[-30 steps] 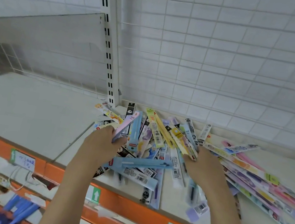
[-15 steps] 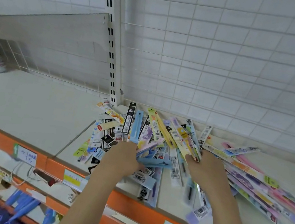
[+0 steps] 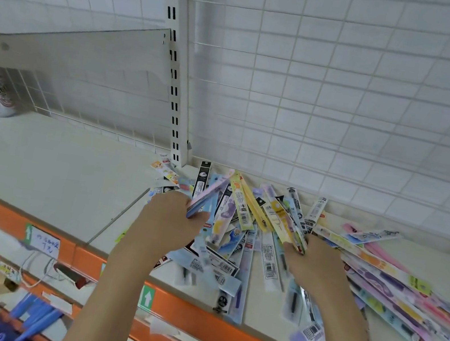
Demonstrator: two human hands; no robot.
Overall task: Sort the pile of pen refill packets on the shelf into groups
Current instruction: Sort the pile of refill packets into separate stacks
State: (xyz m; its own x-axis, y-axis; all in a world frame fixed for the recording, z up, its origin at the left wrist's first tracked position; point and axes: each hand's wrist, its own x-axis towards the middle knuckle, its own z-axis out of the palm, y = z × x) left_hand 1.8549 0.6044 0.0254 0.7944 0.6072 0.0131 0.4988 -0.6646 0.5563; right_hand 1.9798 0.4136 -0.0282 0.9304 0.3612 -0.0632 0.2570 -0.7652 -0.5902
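A jumbled pile of pen refill packets (image 3: 235, 256) lies on the white shelf (image 3: 45, 177) by the upright post. My left hand (image 3: 171, 221) grips a thin bundle of pink and blue packets (image 3: 207, 197) raised over the pile's left side. My right hand (image 3: 315, 264) holds a fanned bunch of yellow and patterned packets (image 3: 284, 220) above the middle. To the right, a row of longer pink and purple packets (image 3: 394, 293) lies spread out on the shelf.
A slotted white upright (image 3: 175, 71) and a wire grid back panel (image 3: 335, 99) stand behind the pile. The orange shelf edge (image 3: 192, 312) carries price labels. A can (image 3: 0, 91) sits at the far left. A lower shelf holds blue pens (image 3: 36, 314).
My left hand went into the pile's middle and came back up to the left holding pink and blue packets. My right hand stayed put with its bunch.
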